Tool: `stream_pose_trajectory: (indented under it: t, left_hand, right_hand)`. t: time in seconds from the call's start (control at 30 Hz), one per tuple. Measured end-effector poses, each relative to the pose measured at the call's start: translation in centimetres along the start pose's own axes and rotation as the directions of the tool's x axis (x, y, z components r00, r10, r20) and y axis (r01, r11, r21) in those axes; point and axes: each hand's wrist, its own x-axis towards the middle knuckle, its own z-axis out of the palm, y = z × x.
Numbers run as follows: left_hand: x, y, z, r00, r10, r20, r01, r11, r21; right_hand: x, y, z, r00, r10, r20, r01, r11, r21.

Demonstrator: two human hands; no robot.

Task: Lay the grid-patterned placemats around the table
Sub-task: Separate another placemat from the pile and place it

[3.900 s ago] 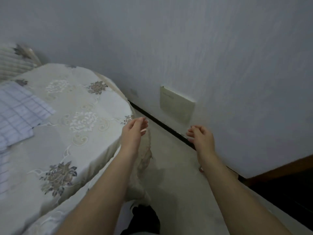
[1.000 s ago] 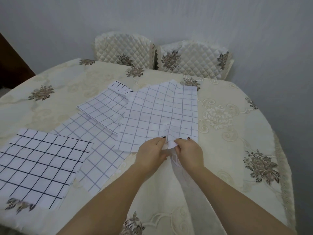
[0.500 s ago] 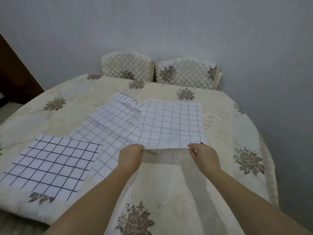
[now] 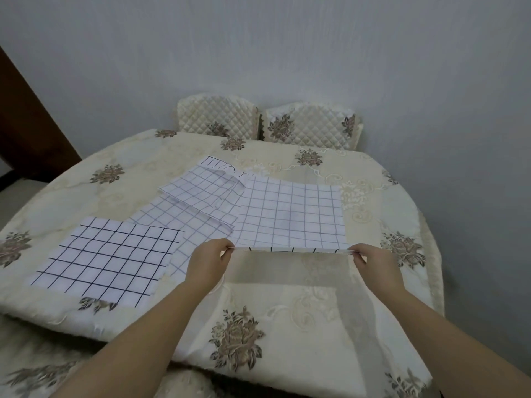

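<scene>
A white grid-patterned placemat (image 4: 290,215) is stretched flat above the round table (image 4: 100,179), which wears a cream floral cloth. My left hand (image 4: 208,261) pinches its near left corner and my right hand (image 4: 370,261) pinches its near right corner. The mat's near edge is lifted; its far edge overlaps a loose pile of other grid placemats (image 4: 198,196) at the table's middle. One placemat with bold black lines (image 4: 107,257) lies flat near the left front edge.
Two quilted chair backs (image 4: 218,117) (image 4: 310,124) stand behind the table against a grey wall. Dark wooden furniture (image 4: 26,124) is at the far left. The wall runs close along the table's right side.
The view went from the wall and floor to the table. My hands took the mat's near edge at its middle, slid apart to the corners and lifted it taut.
</scene>
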Motion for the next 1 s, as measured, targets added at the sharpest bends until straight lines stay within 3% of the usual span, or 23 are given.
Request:
stream_pose_trajectory:
  t: [0.2, 0.43, 0.73, 1.0]
  left_hand:
    - [-2.7, 0.9, -2.6, 0.989, -0.139, -0.058, 0.119, 0.957, -0.266]
    - [-4.3, 2.1, -5.6, 0.959, -0.281, -0.032, 0.207, 0.773, -0.600]
    - [-6.2, 1.0, -5.9, 0.971, -0.236, 0.022, 0.205, 0.789, -0.578]
    - [-6.7, 0.3, -4.8, 0.962, -0.268, 0.043, 0.246, 0.794, -0.557]
  right_hand:
    - [-2.6, -0.1, -1.8, 0.993, 0.117, 0.012, -0.114, 0.927, 0.357]
    - [-5.2, -1.1, -3.2, 0.990, 0.138, 0.030, -0.126, 0.764, 0.632]
    - [-7.2, 0.0, -3.1, 0.996, 0.084, 0.033, -0.086, 0.764, 0.639]
    - [-7.7, 0.3, -2.6, 0.987, 0.147, 0.064, -0.155, 0.762, 0.628]
